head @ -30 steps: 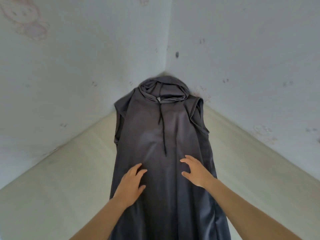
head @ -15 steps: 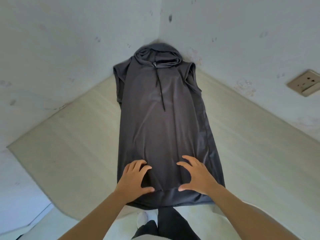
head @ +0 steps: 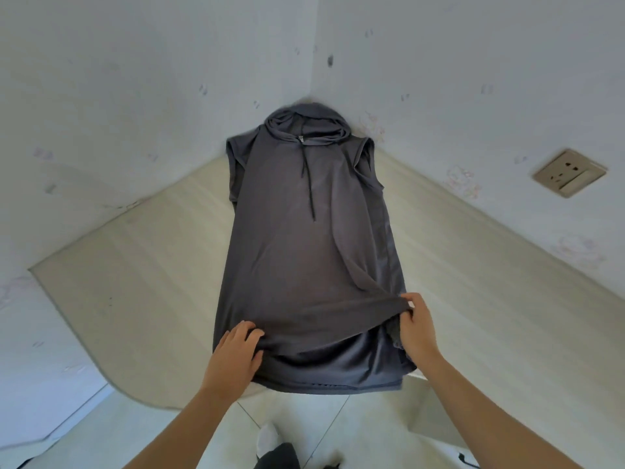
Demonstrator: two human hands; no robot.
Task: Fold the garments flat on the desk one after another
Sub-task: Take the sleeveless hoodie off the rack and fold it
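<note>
Surface: the pale wood-grain surface (head: 135, 282) fills the corner between two white walls. Its rounded left corner juts toward you.

Left hand: your left hand (head: 235, 357) sits at the lower left edge of the garment, just above the hem. Its fingers (head: 241, 328) are curled and, with the thumb, grip a fold of the top cloth layer.

Garment: the dark grey sleeveless hooded garment (head: 297, 252) lies lengthwise down the middle of the surface, front side up. Its hood (head: 304, 125) is tucked into the far corner, touching the walls. A thin black drawstring (head: 309, 191) runs down the chest. The bottom hem reaches the near edge of the surface and hangs slightly over it. The front layer's hem is raised off the back layer and stretched taut between your two hands. This exposes the inside of the back layer below it.

Right hand: your right hand (head: 417, 331) is at the garment's lower right edge, a little farther from you than the left. Its fingers (head: 414, 301) curl over the lifted front hem and pinch it, holding that side clear of the surface.

Wall socket: a beige wall socket (head: 569, 173) is set in the right wall, well apart from the garment.

Floor: a pale tiled floor (head: 304, 418) shows below the near edge, with a white shoe (head: 268, 441) between your forearms.
</note>
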